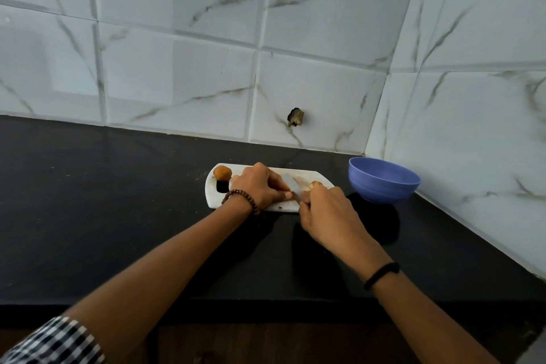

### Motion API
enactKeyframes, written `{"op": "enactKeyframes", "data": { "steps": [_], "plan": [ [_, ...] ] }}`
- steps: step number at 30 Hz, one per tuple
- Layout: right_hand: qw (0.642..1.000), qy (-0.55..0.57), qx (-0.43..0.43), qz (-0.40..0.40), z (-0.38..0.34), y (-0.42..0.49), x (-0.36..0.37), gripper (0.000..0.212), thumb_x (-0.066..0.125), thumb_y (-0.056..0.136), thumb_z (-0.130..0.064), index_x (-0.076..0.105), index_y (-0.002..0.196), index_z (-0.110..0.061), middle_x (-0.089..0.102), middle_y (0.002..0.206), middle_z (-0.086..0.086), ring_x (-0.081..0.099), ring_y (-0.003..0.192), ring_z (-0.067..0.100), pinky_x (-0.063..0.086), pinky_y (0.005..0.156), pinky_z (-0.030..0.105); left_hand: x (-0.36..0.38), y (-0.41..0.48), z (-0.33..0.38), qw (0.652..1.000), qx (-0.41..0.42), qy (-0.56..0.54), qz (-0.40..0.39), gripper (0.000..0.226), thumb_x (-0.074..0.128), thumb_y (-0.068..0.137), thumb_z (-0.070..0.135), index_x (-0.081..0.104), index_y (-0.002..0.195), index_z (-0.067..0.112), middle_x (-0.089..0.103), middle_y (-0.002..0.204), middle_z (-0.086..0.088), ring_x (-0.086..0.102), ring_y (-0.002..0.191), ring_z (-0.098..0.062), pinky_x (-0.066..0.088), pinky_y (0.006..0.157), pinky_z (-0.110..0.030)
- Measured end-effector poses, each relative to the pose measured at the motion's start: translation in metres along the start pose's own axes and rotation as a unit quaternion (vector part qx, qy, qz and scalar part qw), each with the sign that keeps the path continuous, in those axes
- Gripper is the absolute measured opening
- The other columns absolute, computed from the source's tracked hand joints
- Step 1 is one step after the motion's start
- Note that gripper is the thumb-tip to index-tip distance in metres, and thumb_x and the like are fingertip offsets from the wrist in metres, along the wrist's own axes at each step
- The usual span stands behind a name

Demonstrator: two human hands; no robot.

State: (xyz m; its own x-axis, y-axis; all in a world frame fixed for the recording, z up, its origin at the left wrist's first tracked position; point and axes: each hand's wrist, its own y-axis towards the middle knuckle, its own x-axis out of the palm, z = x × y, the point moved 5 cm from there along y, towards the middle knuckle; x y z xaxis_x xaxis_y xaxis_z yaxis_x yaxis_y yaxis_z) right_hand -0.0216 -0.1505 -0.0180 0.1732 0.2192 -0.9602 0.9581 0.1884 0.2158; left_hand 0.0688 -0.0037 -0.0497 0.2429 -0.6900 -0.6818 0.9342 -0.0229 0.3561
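Head view shows your right hand (pixel 325 210) clenched around a pale yellow piece of food (pixel 313 185) at the right end of the white cutting board (pixel 210 192), with a knife blade (pixel 291 185) just beside it. Your left hand (pixel 258 186) curls against that blade; I cannot tell whether it grasps the handle. Tuck your right fingertips back and cut straight down. An orange-brown round item (pixel 222 172) sits at the board's left end. A blue bowl (pixel 384 183) stands near the back right corner of the black counter (pixel 118 216), below marble-look wall tiles (pixel 177 68).
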Motion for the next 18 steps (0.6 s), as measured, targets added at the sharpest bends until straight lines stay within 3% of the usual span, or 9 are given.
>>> {"op": "enactKeyframes", "data": {
  "steps": [11, 15, 18],
  "plan": [
    [0.999, -0.046, -0.027, -0.006, -0.003, -0.008, 0.007, 0.029, 0.05, 0.102, -0.029, 0.057, 0.128, -0.019, 0.055, 0.117, 0.009, 0.06, 0.101, 0.024, 0.04, 0.069, 0.03, -0.003, -0.005, -0.001, 1.0, -0.015, -0.022, 0.007, 0.012, 0.082, 0.07, 0.041, 0.077, 0.075, 0.031, 0.073, 0.075, 0.013, 0.065, 0.086, -0.004, 0.05, 0.093, -0.041],
    [0.998, -0.054, -0.016, -0.029, -0.001, -0.015, 0.007, 0.032, 0.047, 0.104, -0.033, 0.053, 0.132, -0.02, 0.043, 0.104, 0.005, 0.059, 0.103, 0.025, 0.044, 0.073, 0.032, -0.003, -0.006, 0.001, 1.0, -0.013, -0.025, 0.004, 0.009, 0.082, 0.071, 0.038, 0.076, 0.073, 0.031, 0.073, 0.075, 0.012, 0.066, 0.086, -0.005, 0.051, 0.092, -0.041],
    [0.998, -0.042, -0.008, -0.051, 0.002, -0.021, 0.002, 0.033, 0.049, 0.103, -0.032, 0.054, 0.133, -0.019, 0.049, 0.111, 0.006, 0.06, 0.104, 0.023, 0.049, 0.078, 0.032, -0.003, -0.007, 0.003, 1.0, -0.011, -0.015, 0.005, 0.009, 0.081, 0.073, 0.038, 0.076, 0.075, 0.03, 0.073, 0.077, 0.012, 0.065, 0.087, -0.006, 0.051, 0.091, -0.041]
  ]
}}
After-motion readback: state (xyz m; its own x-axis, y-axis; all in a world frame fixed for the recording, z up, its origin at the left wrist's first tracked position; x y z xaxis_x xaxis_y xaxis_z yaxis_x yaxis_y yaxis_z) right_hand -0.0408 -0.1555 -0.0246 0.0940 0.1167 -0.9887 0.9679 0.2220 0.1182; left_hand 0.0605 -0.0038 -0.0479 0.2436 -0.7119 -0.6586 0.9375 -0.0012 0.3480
